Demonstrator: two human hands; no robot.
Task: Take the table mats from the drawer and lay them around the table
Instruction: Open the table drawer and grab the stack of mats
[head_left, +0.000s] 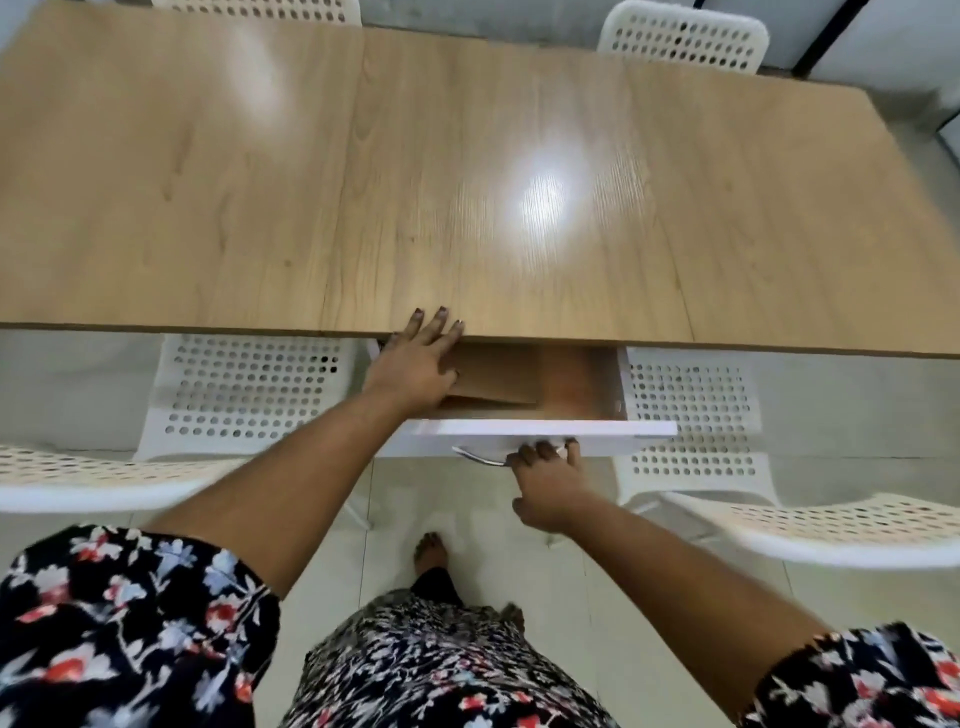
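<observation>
A white drawer (524, 434) stands pulled out from under the near edge of the wooden table (467, 182). Inside it lie brown table mats (498, 376), partly hidden under the tabletop. My left hand (413, 364) reaches into the drawer's left side, fingers spread over the table edge and thumb touching the mats. My right hand (545, 478) is closed on the drawer's metal handle (480, 457) from below.
White perforated chairs stand on both sides of the drawer, one at the left (234, 389) and one at the right (696, 410), with two more chairs (685, 36) at the far side. My bare foot (431, 551) is on the tiled floor.
</observation>
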